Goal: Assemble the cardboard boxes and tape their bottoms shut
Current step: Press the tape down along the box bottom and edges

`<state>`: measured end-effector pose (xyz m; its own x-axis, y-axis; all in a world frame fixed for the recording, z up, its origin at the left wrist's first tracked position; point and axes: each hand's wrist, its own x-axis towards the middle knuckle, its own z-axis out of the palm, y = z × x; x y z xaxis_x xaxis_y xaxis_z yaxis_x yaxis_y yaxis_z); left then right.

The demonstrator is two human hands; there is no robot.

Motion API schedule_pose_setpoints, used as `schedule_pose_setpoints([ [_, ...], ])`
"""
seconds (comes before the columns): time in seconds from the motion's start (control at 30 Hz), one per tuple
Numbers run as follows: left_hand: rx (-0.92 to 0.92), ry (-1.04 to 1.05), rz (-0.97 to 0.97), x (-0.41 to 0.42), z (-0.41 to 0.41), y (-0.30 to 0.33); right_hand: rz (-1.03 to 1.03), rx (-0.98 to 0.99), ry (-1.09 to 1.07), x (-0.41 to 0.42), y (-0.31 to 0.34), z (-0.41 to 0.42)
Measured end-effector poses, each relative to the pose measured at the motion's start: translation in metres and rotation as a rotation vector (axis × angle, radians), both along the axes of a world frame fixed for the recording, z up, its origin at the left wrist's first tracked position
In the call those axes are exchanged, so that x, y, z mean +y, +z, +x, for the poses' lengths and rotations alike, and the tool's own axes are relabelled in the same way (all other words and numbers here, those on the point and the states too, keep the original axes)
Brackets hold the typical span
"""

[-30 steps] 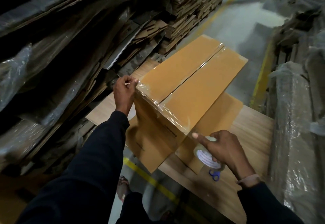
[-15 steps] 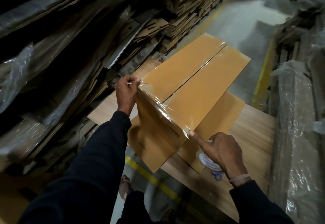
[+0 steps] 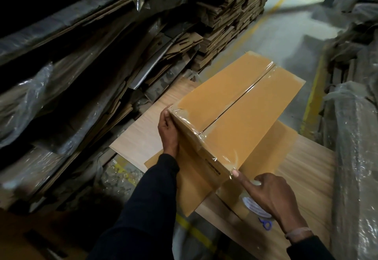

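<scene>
At frame centre, the cardboard box point(image 3: 235, 116) stands bottom-up on the wooden counter point(image 3: 302, 169), clear tape point(image 3: 204, 135) wrapping its near edge and seam. Left hand point(image 3: 168, 129) lies flat against the box's left corner, fingers straight. Right hand point(image 3: 272, 196) grips a tape roll point(image 3: 255, 208), index finger pressing the near corner. Dark print on the box side and roll label is unreadable. Flattened cardboard stacks point(image 3: 225, 20) crowd the upper left; grey floor point(image 3: 286, 24) lies open beyond.

Dim warehouse light. Brightest patch: pale grey concrete floor point(image 3: 286, 24) at top right, light falling from that side. Glare streaks on clear tape across the tan cardboard box point(image 3: 235, 116). Left stacks of plastic-wrapped flattened cardboard point(image 3: 61, 75) sink into deep shadow. Edges soft, wide-angle bowed.
</scene>
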<state>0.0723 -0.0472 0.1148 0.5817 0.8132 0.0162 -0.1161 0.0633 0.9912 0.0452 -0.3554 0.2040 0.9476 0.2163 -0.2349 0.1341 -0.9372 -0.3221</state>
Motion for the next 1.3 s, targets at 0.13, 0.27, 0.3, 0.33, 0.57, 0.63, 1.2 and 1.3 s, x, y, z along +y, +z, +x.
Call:
schedule_pose_setpoints([
  [0.13, 0.084, -0.069, -0.082, 0.013, 0.008, -0.013, 0.016, 0.02, 0.028, 0.008, 0.005, 0.002],
  [0.27, 0.216, -0.064, 0.032, 0.025, -0.002, -0.023, 0.045, 0.013, 0.044, 0.011, 0.013, 0.0],
  [0.3, 0.251, 0.005, 0.162, 0.025, -0.006, -0.02, 0.043, 0.016, 0.039, 0.011, 0.012, -0.001],
  [0.33, 0.243, 0.052, 0.329, 0.023, -0.011, -0.012, 0.041, 0.018, 0.037, 0.011, 0.012, -0.001],
  [0.57, 0.021, -0.393, 1.177, 0.009, 0.011, 0.041, 0.066, 0.003, 0.018, 0.009, 0.007, -0.003],
  [0.63, 0.05, -0.453, 1.284, 0.009, 0.016, 0.028, 0.063, 0.006, -0.001, 0.007, 0.0, -0.003],
  [1.2, 0.003, -0.666, 1.611, 0.039, 0.016, 0.02, 0.199, -0.057, 0.004, 0.013, -0.009, -0.014],
  [1.3, 0.038, -0.73, 1.669, 0.044, 0.014, 0.024, 0.186, -0.068, -0.004, 0.012, -0.009, -0.015],
])
